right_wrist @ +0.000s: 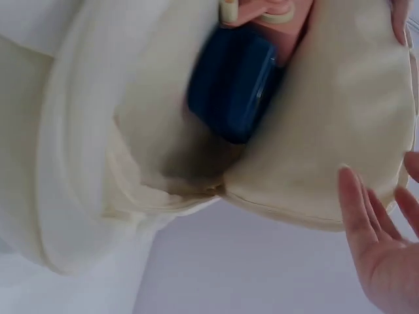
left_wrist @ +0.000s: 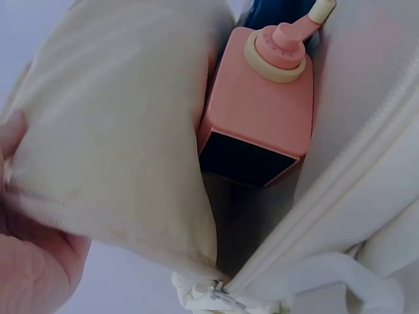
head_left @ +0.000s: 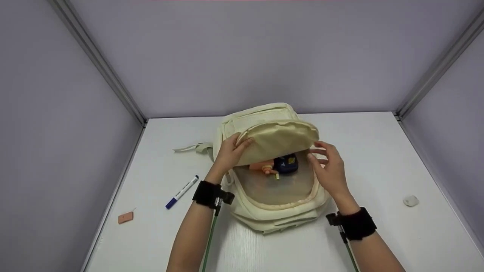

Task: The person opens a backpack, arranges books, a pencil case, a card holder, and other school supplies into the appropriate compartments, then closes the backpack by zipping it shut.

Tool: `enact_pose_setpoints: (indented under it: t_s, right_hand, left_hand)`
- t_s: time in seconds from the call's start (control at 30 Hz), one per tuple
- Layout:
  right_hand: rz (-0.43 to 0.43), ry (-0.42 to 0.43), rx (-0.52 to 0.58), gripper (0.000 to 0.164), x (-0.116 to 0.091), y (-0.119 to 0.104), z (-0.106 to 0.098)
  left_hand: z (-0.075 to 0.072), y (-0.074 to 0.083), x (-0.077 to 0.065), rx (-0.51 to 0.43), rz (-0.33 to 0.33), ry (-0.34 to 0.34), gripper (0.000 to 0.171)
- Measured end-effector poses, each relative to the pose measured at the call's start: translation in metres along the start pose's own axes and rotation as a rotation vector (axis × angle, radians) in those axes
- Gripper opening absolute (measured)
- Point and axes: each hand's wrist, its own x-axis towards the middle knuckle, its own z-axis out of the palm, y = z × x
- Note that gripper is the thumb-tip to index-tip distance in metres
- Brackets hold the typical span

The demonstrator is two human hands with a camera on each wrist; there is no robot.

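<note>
A cream backpack (head_left: pixel 280 219) lies unzipped on the table, its front flap (head_left: pixel 281 138) lifted. My left hand (head_left: pixel 228 153) grips the flap's left edge, thumb on the inner lining and fingers behind it. At the flap's right edge is my right hand (head_left: pixel 332 170), its fingers loosely bent and apart; in the right wrist view they overlap the lining and hold nothing. Inside the bag sit a salmon-pink boxy thing (left_wrist: pixel 258 98) with a round cap and a cream-tipped arm, and a dark blue rounded case (right_wrist: pixel 232 82). The flap partly hides both in the head view.
Left of the bag lie a white marker with a blue cap (head_left: pixel 182 192) and a small orange-pink block (head_left: pixel 125 217). A small whitish piece (head_left: pixel 411 201) lies at the far right. One strap (head_left: pixel 193 147) trails leftward. Grey panels enclose the table's back and sides.
</note>
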Motion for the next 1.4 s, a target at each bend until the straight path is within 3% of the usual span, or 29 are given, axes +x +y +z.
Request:
enact_pose_setpoints:
  t_s: [0.13, 0.27, 0.4, 0.53, 0.6, 0.67, 0.83, 0.97, 1.13, 1.4]
  right_hand:
    - [-0.074, 0.106, -0.028, 0.063, 0.005, -0.001, -0.005]
    - [-0.128, 0.075, -0.064, 0.073, 0.006, 0.0, -0.006]
    - [-0.124, -0.024, -0.048, 0.054, 0.001, 0.003, -0.007]
    - [-0.052, -0.171, 0.026, 0.036, -0.005, 0.006, -0.016]
    - [-0.006, -0.277, 0.032, 0.033, -0.006, -0.002, -0.023]
    - [0.034, -0.397, 0.029, 0.034, -0.008, 0.0, -0.03]
    - [0.034, -0.673, -0.025, 0.047, -0.012, 0.015, -0.038]
    - [0.064, -0.818, -0.042, 0.054, -0.015, 0.017, -0.037]
    - [0.09, -0.793, -0.117, 0.058, -0.015, 0.016, -0.026]
    - [0.098, -0.721, -0.249, 0.065, -0.02, 0.018, -0.002]
  left_hand:
    - [-0.003, -0.002, -0.007, -0.042, -0.007, -0.126, 0.025]
    - [-0.007, -0.004, -0.014, -0.039, -0.009, -0.237, 0.028]
    - [-0.013, -0.009, -0.021, -0.087, 0.017, -0.357, 0.042]
    - [-0.02, -0.016, -0.027, -0.245, 0.049, -0.464, 0.051]
    - [-0.025, -0.015, -0.029, -0.271, 0.04, -0.469, 0.051]
    - [-0.028, -0.018, -0.03, -0.229, 0.028, -0.423, 0.05]
    - [-0.027, -0.025, -0.034, 0.052, -0.04, -0.229, 0.059]
    - [-0.019, -0.016, -0.043, 0.225, -0.158, -0.213, 0.076]
    - [-0.004, -0.006, -0.055, 0.318, -0.314, -0.313, 0.1]
    - [0.011, -0.01, -0.057, 0.343, -0.327, -0.314, 0.102]
